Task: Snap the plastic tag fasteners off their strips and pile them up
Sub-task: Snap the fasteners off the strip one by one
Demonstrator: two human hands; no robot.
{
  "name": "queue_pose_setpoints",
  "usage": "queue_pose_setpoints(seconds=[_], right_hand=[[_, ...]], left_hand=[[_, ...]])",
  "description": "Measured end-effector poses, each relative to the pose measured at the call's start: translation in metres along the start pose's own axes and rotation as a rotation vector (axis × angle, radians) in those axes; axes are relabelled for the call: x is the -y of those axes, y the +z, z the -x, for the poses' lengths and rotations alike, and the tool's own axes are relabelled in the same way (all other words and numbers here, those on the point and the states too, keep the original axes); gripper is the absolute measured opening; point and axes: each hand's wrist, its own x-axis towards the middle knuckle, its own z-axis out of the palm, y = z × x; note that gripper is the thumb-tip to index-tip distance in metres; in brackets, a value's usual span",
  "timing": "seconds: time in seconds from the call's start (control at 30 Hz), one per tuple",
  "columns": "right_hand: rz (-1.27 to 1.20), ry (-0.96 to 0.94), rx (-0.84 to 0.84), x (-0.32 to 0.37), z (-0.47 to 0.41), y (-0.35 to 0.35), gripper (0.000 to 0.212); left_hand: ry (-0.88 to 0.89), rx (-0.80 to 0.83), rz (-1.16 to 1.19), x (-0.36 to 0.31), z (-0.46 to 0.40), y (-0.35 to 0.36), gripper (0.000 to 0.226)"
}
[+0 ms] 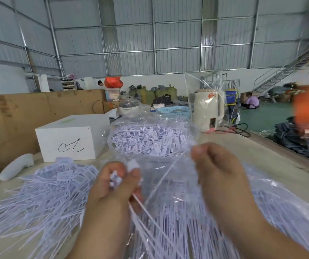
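Note:
My left hand (112,182) grips a bunch of white tag fasteners (115,179), their thin tails hanging down below my palm. My right hand (213,165) is raised to the right of it and pinches the end of a thin white plastic strand (165,173) that slants down toward the left hand. A loose pile of fasteners (43,193) spreads over the table at the left. A clear plastic bag full of fasteners (150,141) lies just behind my hands. More fasteners under clear film (273,202) lie at the right. The view is blurred by motion.
A white box with a black scribble (66,143) stands at the back left, with a white tool (15,167) beside it. A cream kettle in clear wrap (208,111), a blue basket (174,111) and brown cardboard (19,113) stand further back. People sit on the floor far off.

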Motion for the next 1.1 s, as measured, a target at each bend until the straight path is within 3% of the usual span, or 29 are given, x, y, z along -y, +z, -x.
queue_pose_setpoints(seconds=[0.07,0.2,0.23,0.33,0.47,0.57,0.67,0.73,0.97,1.1], right_hand=[[0.016,0.010,0.049,-0.001,-0.012,-0.018,0.032],[0.069,0.043,0.612,-0.011,-0.003,-0.016,0.003],[0.111,0.019,0.696,-0.014,0.000,-0.013,0.008],[0.175,-0.007,0.747,-0.016,0.000,-0.012,0.023],[0.257,-0.043,0.817,-0.013,0.002,-0.010,0.023],[0.313,-0.012,0.830,-0.012,-0.001,-0.014,0.027],[0.451,0.012,0.888,-0.007,-0.006,-0.022,0.044],[0.417,0.057,0.905,-0.007,-0.008,-0.026,0.050],[0.244,0.055,0.504,-0.002,-0.004,-0.009,0.048],[0.337,-0.052,0.375,0.003,0.009,0.006,0.037]], left_hand=[[-0.040,-0.019,0.022,-0.001,-0.006,-0.010,0.026],[-0.066,0.276,-0.197,-0.001,0.000,-0.006,0.018],[-0.088,0.364,-0.202,-0.004,0.002,-0.003,0.015],[-0.161,0.560,-0.217,-0.012,0.005,-0.007,0.029],[-0.217,0.763,-0.272,-0.019,0.007,-0.010,0.037],[-0.230,0.759,-0.257,-0.018,0.006,-0.009,0.030],[-0.210,0.717,-0.249,-0.017,0.004,-0.010,0.007],[-0.181,0.662,-0.263,-0.014,0.005,-0.009,0.012],[-0.059,0.254,-0.261,0.002,0.019,0.019,0.035],[0.065,0.061,-0.213,0.004,0.022,0.023,0.032]])
